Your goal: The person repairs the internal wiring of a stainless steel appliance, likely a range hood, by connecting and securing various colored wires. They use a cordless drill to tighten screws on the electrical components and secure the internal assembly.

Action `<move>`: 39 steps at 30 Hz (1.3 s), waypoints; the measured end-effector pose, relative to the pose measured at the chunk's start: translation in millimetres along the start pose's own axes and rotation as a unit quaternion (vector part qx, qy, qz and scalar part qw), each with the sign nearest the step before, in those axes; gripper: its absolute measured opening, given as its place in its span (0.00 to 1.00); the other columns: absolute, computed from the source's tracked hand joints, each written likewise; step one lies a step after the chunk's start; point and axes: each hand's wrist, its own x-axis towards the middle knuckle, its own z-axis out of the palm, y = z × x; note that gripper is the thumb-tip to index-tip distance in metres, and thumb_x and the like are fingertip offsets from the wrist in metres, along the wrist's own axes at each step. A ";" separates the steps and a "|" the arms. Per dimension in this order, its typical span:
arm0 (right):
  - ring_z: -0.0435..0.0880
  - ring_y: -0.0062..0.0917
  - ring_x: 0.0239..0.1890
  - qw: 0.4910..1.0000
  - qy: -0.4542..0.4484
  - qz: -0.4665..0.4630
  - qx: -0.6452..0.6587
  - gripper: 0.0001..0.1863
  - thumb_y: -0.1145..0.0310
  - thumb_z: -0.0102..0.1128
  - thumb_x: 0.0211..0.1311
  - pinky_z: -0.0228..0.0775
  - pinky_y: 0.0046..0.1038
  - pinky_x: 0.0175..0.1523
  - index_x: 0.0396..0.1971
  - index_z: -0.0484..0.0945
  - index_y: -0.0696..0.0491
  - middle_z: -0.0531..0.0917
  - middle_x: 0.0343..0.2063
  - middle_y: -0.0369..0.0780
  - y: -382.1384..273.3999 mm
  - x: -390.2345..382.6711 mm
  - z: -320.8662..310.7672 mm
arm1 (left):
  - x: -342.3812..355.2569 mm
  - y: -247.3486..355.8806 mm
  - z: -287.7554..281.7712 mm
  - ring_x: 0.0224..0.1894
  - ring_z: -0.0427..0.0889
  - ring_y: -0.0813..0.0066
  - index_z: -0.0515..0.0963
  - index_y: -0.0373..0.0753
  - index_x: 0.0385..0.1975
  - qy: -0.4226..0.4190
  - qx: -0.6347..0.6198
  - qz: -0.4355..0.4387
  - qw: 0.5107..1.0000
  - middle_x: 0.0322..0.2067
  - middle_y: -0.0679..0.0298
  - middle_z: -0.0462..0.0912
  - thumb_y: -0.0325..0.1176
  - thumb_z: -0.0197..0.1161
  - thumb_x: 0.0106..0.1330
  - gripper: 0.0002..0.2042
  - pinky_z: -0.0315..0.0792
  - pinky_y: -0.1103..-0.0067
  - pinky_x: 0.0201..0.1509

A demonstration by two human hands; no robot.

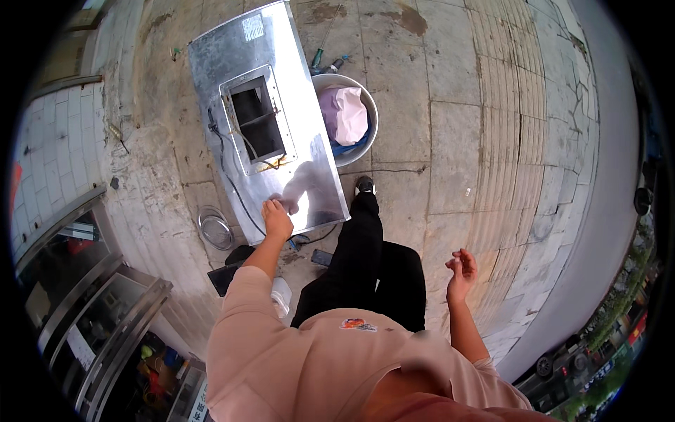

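A long shiny metal housing (320, 193) lies on the pavement in front of me, with a square framed opening (256, 116) and a black cable (242, 211) along its left side. My left hand (278, 219) is at the housing's near end, fingers curled in against its surface; what they hold, if anything, is hidden. My right hand (460, 271) hangs in the air at my right side, empty, its fingers apart and slightly bent. A white bucket (373, 116) with pink and blue cloth stands beside the housing's right side.
A round metal lid (215, 228), dark flat objects (225, 280) and white plastic (280, 295) lie near my legs. Tools (320, 60) lie beyond the bucket. A tiled wall and glass door (98, 302) are at left; a curb with a parked vehicle (562, 366) is at right.
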 end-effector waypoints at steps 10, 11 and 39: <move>0.79 0.19 0.32 0.992 -0.119 -0.017 0.026 0.14 0.78 0.54 0.65 0.74 0.20 0.37 0.50 0.73 0.58 0.80 0.39 0.39 -56.7 209.9 135.2 | 65.3 35.2 -130.3 0.39 0.81 0.60 0.77 0.40 0.42 -0.032 -0.077 -0.029 0.996 0.44 0.59 0.77 0.37 0.64 0.59 0.13 0.74 0.67 0.43; 0.79 0.19 0.32 0.990 -0.139 -0.024 0.015 0.14 0.78 0.54 0.64 0.74 0.20 0.37 0.50 0.73 0.58 0.80 0.39 0.39 -56.2 235.4 149.8 | 79.2 65.5 -166.2 0.35 0.82 0.64 0.76 0.39 0.36 0.019 -0.131 -0.017 0.991 0.38 0.61 0.78 0.35 0.65 0.59 0.10 0.74 0.70 0.39; 0.79 0.19 0.30 0.906 -0.278 0.317 0.038 0.11 0.78 0.55 0.64 0.72 0.21 0.39 0.46 0.75 0.60 0.81 0.36 0.38 34.3 620.2 398.0 | 804.8 313.5 61.4 0.61 0.71 0.56 0.65 0.42 0.58 -0.049 -0.043 -0.149 0.987 0.59 0.55 0.70 0.41 0.67 0.59 0.29 0.63 0.61 0.62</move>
